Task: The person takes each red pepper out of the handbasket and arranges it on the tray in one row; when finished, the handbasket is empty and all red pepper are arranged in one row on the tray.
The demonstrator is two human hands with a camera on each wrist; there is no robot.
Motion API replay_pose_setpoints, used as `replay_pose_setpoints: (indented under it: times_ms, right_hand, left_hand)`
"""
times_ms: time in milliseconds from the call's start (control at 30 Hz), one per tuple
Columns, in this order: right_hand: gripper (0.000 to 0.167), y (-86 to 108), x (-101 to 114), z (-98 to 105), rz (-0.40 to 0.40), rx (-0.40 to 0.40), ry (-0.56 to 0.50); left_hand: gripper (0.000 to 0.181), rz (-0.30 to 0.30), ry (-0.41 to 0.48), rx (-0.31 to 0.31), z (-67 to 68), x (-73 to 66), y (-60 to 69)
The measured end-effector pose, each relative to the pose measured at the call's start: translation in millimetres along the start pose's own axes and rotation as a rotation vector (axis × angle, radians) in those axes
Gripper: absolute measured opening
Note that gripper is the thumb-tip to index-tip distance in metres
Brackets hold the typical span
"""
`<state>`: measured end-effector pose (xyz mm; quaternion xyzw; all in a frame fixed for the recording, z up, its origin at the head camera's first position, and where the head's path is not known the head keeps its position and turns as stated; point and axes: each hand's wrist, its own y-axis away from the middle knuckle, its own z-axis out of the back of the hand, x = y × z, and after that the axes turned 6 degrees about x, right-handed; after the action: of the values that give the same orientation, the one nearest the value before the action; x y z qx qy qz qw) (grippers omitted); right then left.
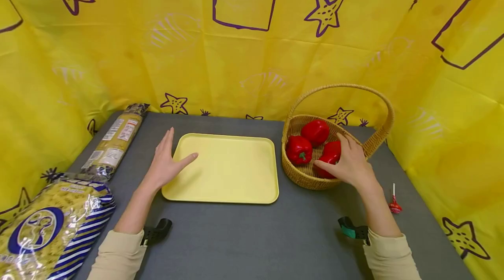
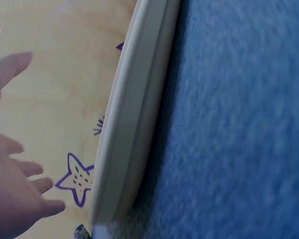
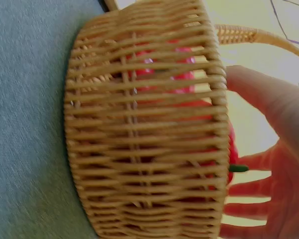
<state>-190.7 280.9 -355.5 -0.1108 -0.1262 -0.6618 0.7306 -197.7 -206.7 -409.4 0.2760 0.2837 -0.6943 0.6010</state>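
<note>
Over the left edge of a pale yellow tray [image 1: 228, 168] hovers my left hand [image 1: 167, 162], its fingers straight and the thumb spread apart; it holds nothing. In the left wrist view that hand [image 2: 15, 164] appears beside the tray's side wall [image 2: 132, 114]. My right hand [image 1: 350, 162] reaches over the rim of a wicker basket [image 1: 305, 179], thumb and fingers spread about the nearest red bell pepper [image 1: 330, 153] and partly covering it. Whether it touches the pepper I cannot tell. Two more red bell peppers [image 1: 299, 149] lie in the basket. The right wrist view shows the basket's woven side [image 3: 149, 129].
The basket's tall arched handle [image 1: 338, 86] rises behind the peppers. At the left lie a bag of pasta [image 1: 43, 227] and a long pack of pasta [image 1: 114, 140]. A red lollipop [image 1: 395, 205] lies at the right. Yellow patterned cloth [image 1: 244, 61] encloses the grey table [image 1: 252, 240].
</note>
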Motion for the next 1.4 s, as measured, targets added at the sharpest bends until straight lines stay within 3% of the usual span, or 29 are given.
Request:
replay_pose_setpoints:
  times_ms: [200, 367, 567, 967, 1200, 1400]
  right_hand:
    - [0.105, 6.3, -6, 4, 0.021, 0.054, -0.011]
    - [0.098, 10.1, -11, 4, 0.046, 0.063, -0.016]
    - [0.090, 11.2, -13, 4, 0.079, 0.063, -0.022]
    - [0.079, 10.4, -14, 4, 0.125, 0.065, -0.030]
    - [0.075, 12.3, -13, 4, 0.117, 0.055, -0.060]
    - [0.078, 15.0, -9, 8, 0.105, 0.035, -0.086]
  left_hand:
    - [0.114, 0.050, -0.024, 0.140, 3.5, 9.8, 2.8]
    - [0.118, 0.058, -0.030, 0.229, 0.9, 14.2, 4.7]
    - [0.120, 0.039, -0.035, 0.289, -2.8, 21.0, 5.8]
    - [0.115, 0.024, 0.038, 0.287, -10.4, 36.2, 4.5]
    - [0.098, 0.041, 0.115, 0.178, -11.8, 42.6, 2.8]
    - [0.092, 0.035, 0.094, 0.127, -14.4, 44.2, 2.8]
